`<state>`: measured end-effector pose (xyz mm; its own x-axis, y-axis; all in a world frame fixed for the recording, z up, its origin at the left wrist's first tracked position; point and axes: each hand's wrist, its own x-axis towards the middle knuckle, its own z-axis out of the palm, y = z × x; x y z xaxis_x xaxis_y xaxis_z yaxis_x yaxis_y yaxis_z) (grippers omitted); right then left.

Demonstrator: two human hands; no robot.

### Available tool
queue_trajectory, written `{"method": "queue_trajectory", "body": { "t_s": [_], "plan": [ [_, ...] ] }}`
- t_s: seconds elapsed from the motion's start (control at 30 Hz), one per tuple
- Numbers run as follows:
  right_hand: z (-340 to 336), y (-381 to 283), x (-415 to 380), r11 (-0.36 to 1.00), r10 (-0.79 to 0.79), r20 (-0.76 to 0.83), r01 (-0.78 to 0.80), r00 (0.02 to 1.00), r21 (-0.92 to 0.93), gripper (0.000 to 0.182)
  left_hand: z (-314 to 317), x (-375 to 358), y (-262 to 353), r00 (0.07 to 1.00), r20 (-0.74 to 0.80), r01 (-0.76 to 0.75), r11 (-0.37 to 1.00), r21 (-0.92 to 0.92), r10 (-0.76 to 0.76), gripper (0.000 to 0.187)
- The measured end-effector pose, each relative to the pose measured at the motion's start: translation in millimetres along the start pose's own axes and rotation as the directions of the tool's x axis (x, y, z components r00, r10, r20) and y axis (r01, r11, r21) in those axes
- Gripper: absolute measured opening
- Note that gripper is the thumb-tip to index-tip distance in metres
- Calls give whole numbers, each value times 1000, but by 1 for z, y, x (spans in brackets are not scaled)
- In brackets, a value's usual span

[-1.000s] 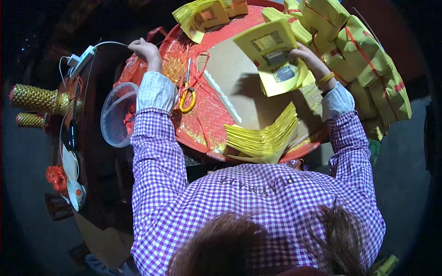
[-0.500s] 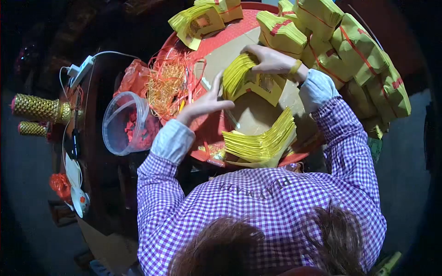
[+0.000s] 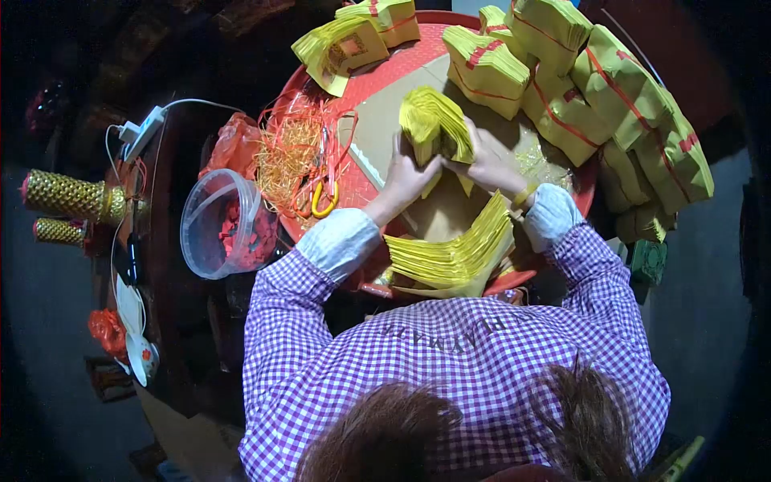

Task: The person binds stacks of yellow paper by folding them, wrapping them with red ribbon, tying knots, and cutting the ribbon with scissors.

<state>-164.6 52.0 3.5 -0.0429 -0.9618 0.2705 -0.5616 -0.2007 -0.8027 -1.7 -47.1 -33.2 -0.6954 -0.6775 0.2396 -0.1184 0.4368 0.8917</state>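
Note:
Between my two hands is a stack of yellow paper (image 3: 434, 116), bent into an arch and held over the cardboard. My left hand (image 3: 408, 173) grips its left side near the bottom. On the opposite side my right hand (image 3: 491, 161) presses with its fingers closed on the sheets. Closer to my body lies a second, fanned stack of yellow paper (image 3: 454, 253), which neither hand touches. The cardboard sheet (image 3: 381, 116) rests on a round red table (image 3: 401, 60).
Tied yellow paper bundles (image 3: 634, 96) are piled at the right, and more bundles (image 3: 345, 48) sit at the far edge. Red and yellow strings (image 3: 293, 153) lie left, beside yellow-handled scissors (image 3: 324, 202). A clear plastic tub (image 3: 193, 225) holds red pieces.
My left hand has moved right and taken hold of the stack. My right hand has come down along its other side. The stack, spread before, is now folded upward between both hands.

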Motion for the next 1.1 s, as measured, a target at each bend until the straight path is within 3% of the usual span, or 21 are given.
{"method": "queue_trajectory", "body": {
  "t_s": [0.03,0.07,0.2,0.4,0.53,0.57,0.6,0.63,0.67,0.7,0.73,0.87,0.9,1.0,1.03,1.07,1.1],
  "plan": [
    [5,13,4,984,-64,-109,81,992,161,77,4,4,0,995,-84,-42,997,72,48,68],
    [2,13,3,984,-66,-111,83,992,160,77,1,4,1,995,-84,-44,996,73,50,68],
    [-12,7,-14,976,-215,-25,214,976,-42,79,-27,-24,5,984,118,-126,988,-88,135,63],
    [6,3,-26,994,-55,-6,55,998,93,70,-21,-43,8,993,90,-77,994,72,70,56],
    [-17,-9,-29,991,-122,39,120,992,65,51,-34,-31,2,872,256,-472,854,220,417,50],
    [-21,-9,-29,991,-120,40,118,992,67,51,-41,-25,6,873,257,-470,855,219,414,50],
    [-26,-6,-27,955,111,71,-127,991,269,53,-52,-17,9,954,255,-178,982,65,157,49],
    [-31,-3,-24,821,327,151,-360,933,443,55,-63,-9,17,950,293,144,986,-88,-112,48],
    [-34,-1,-22,603,504,266,-555,822,573,57,-72,-4,24,859,368,453,865,-218,-357,47],
    [-34,1,-24,322,623,406,-692,669,647,60,-75,-5,26,693,472,709,634,-308,-545,46],
    [-31,2,-27,316,625,411,-697,663,644,60,-72,-11,24,689,474,714,628,-310,-549,46],
    [-16,14,-32,365,450,407,-580,795,728,38,-57,-27,5,671,538,734,353,-580,-511,43],
    [-16,13,-34,361,451,411,-583,792,728,38,-56,-34,5,668,538,736,349,-579,-514,43],
    [-23,-2,-46,878,156,184,-221,971,425,35,-56,-70,10,928,288,351,814,-463,-237,38],
    [-26,-5,-49,960,21,146,-61,989,273,35,-57,-76,10,969,223,186,906,-380,-106,37],
    [-28,-5,-55,957,30,154,-73,988,280,35,-58,-83,11,967,226,201,902,-382,-119,37],
    [-32,-3,-61,950,46,257,-122,965,286,35,-60,-88,13,937,309,276,884,-377,-160,38]
  ]
}}
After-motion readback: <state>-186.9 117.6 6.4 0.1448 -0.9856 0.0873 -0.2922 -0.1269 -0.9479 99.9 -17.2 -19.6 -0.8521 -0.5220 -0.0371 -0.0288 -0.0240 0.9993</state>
